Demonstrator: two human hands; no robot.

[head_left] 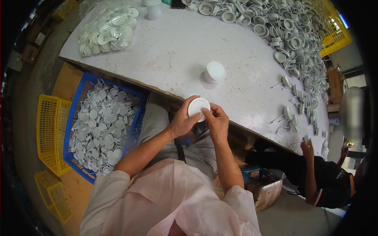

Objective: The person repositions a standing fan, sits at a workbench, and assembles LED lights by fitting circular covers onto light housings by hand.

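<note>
A round white plastic disc (198, 105) with a raised rim is held between both my hands at the table's near edge. My left hand (182, 121) grips it from the left side, fingers curled behind it. My right hand (217, 121) holds the right side, its thumb pressed on the disc's lower face. Just beyond my hands, a short stack of white discs (215, 73) stands on the white table (165, 55). What lies under the disc is hidden by my fingers.
Left of my legs, a blue basket (68, 135) holds many small white round parts, beside yellow crates (48, 133). A clear bag of white rings (106, 37) lies far left. White round parts with wires (291, 39) heap at right. A co-worker (323, 177) sits there.
</note>
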